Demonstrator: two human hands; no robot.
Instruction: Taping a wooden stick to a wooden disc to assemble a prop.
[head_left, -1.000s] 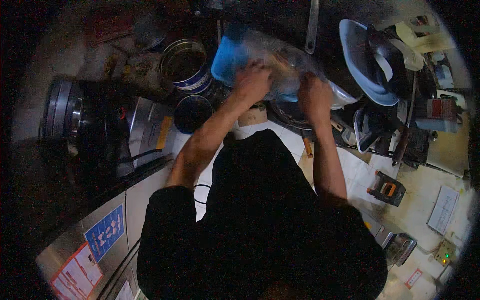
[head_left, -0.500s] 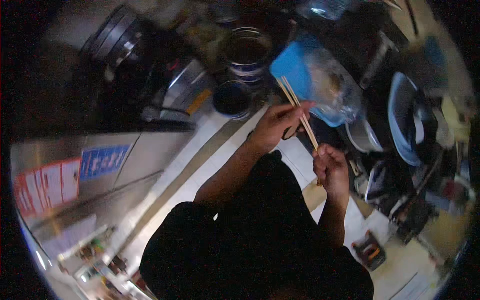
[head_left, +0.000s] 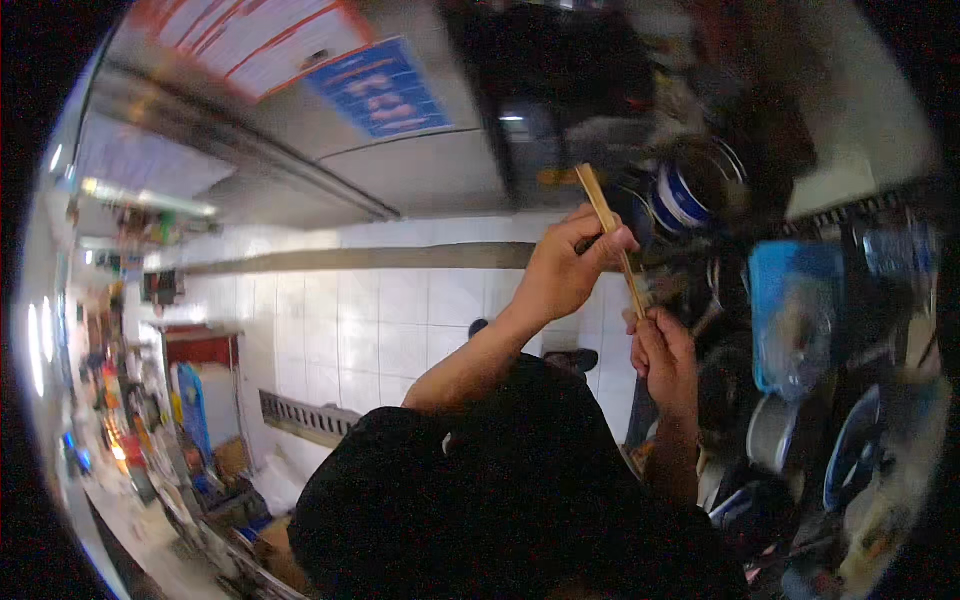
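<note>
A bundle of pale wooden chopsticks slants between my two hands, in front of my chest. The fingers of my left hand are closed round its middle, with the thumb lying along it. Lower down, my right hand pinches the other end. The sticks lie so close together that I cannot tell them apart. Just beyond my left hand stands a blue and white bucket, rather blurred.
To the right, a light blue tray holds something in clear plastic. Nearer sit a pale round pan and a blue-rimmed basin. A steel cabinet with posters stands at the upper left, above a white tiled floor.
My view has swung left, so the tray and pans now lie farther right and more tiled floor shows. Both hands still hold the chopsticks, which now look pressed together instead of spread.
</note>
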